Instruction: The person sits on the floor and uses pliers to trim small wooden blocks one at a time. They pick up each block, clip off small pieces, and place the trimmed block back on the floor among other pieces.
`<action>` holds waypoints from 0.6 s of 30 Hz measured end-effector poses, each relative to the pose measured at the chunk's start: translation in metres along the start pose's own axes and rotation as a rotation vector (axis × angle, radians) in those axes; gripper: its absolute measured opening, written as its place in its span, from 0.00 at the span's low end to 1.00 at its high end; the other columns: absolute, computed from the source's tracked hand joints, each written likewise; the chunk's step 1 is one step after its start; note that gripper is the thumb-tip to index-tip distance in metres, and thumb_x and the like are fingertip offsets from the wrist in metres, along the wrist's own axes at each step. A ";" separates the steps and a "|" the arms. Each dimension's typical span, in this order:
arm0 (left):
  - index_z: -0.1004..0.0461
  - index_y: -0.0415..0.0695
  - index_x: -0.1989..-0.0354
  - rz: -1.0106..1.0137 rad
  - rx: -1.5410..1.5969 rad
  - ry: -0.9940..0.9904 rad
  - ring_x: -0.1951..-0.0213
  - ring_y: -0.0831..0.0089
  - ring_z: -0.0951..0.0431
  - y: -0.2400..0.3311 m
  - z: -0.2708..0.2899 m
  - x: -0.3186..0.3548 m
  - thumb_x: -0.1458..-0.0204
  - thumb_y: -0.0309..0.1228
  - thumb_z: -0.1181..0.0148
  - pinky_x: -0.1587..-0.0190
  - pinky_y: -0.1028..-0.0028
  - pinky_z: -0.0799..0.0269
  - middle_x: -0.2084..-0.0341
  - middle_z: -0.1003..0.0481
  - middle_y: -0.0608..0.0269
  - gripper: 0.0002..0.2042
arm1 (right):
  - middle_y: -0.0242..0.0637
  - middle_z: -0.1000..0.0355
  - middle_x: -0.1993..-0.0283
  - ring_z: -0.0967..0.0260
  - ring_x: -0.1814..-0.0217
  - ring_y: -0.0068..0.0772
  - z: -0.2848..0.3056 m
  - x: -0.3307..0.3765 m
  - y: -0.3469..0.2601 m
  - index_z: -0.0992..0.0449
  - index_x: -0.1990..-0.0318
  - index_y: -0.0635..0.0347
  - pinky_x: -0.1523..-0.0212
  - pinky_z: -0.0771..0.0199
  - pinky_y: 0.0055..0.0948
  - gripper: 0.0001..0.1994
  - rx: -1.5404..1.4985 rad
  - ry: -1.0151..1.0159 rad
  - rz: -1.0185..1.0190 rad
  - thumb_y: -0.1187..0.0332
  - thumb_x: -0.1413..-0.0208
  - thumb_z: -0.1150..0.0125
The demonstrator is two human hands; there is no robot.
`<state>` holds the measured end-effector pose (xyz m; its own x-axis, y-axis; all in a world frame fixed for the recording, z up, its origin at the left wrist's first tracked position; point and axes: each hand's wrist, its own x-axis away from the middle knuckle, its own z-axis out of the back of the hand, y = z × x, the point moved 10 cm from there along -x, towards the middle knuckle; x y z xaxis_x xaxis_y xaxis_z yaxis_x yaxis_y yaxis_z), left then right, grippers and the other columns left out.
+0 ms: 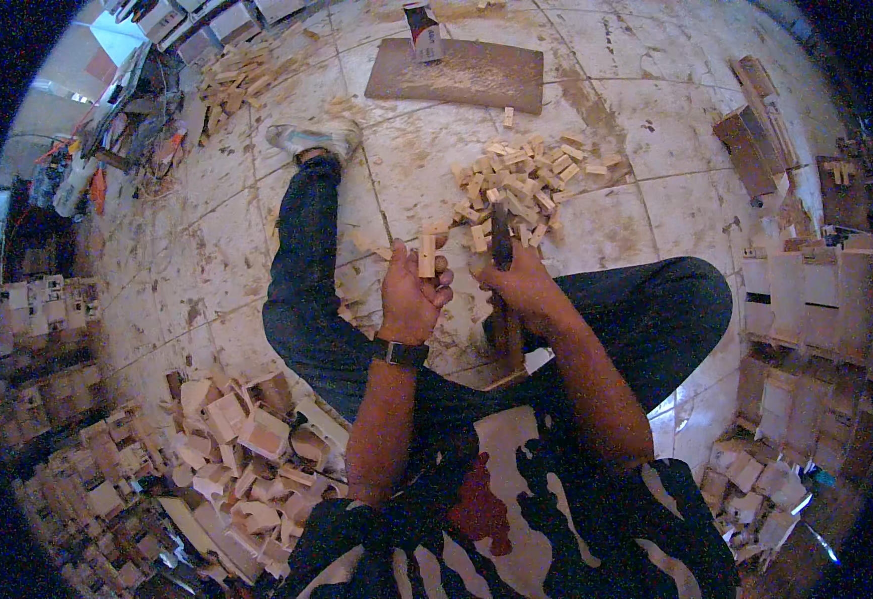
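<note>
On the tiled floor, a heap of pale carved wooden pieces (pixel 247 449) is stacked at the left knee. A small light wooden block (pixel 426 256) is pinched upright in the left hand (pixel 411 295), probably for working. A dark-bladed tool (pixel 501 240) is gripped by the right hand (pixel 526 285). A pile of small cut wooden blocks (pixel 521 185) lies just ahead, within reach.

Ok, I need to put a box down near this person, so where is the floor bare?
Bare tile lies left of the outstretched leg, and between the block pile and the flat board. It is crowded by the wooden boxes at lower left and the stacks at right.
</note>
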<state>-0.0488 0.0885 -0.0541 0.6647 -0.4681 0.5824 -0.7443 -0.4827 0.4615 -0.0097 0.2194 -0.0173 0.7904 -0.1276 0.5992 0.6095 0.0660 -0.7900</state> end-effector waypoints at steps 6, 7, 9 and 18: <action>0.32 0.41 0.51 -0.209 0.014 0.008 0.76 0.80 0.38 0.038 0.009 0.004 0.39 0.46 0.59 0.79 0.81 0.43 0.78 0.35 0.71 0.21 | 0.40 0.28 0.54 0.30 0.57 0.31 -0.043 0.017 -0.002 0.40 0.41 0.63 0.57 0.28 0.28 0.32 -0.294 -0.359 0.041 0.77 0.59 0.41; 0.32 0.41 0.51 -0.261 0.003 0.018 0.77 0.81 0.38 0.047 0.009 0.007 0.39 0.46 0.58 0.80 0.82 0.43 0.79 0.35 0.71 0.20 | 0.40 0.28 0.54 0.30 0.57 0.31 -0.051 0.020 0.006 0.40 0.41 0.63 0.57 0.28 0.28 0.32 -0.240 -0.392 -0.053 0.77 0.60 0.42; 0.31 0.42 0.52 -0.379 -0.208 0.125 0.78 0.83 0.39 0.065 0.014 0.014 0.39 0.46 0.57 0.80 0.83 0.44 0.80 0.35 0.72 0.20 | 0.40 0.29 0.54 0.30 0.57 0.31 -0.069 0.029 0.010 0.39 0.41 0.63 0.57 0.28 0.29 0.32 -0.181 -0.506 -0.121 0.78 0.60 0.44; 0.26 0.49 0.56 -0.456 -0.555 0.230 0.80 0.88 0.41 0.082 0.013 0.038 0.39 0.47 0.57 0.79 0.85 0.48 0.81 0.37 0.77 0.18 | 0.32 0.31 0.60 0.35 0.59 0.24 -0.065 0.042 -0.018 0.40 0.39 0.60 0.56 0.32 0.24 0.33 -0.146 -0.385 0.150 0.79 0.61 0.52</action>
<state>-0.0837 0.0218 -0.0033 0.9297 -0.1155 0.3497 -0.3625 -0.1195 0.9243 0.0086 0.1482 0.0138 0.8517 0.2527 0.4591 0.4928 -0.0885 -0.8656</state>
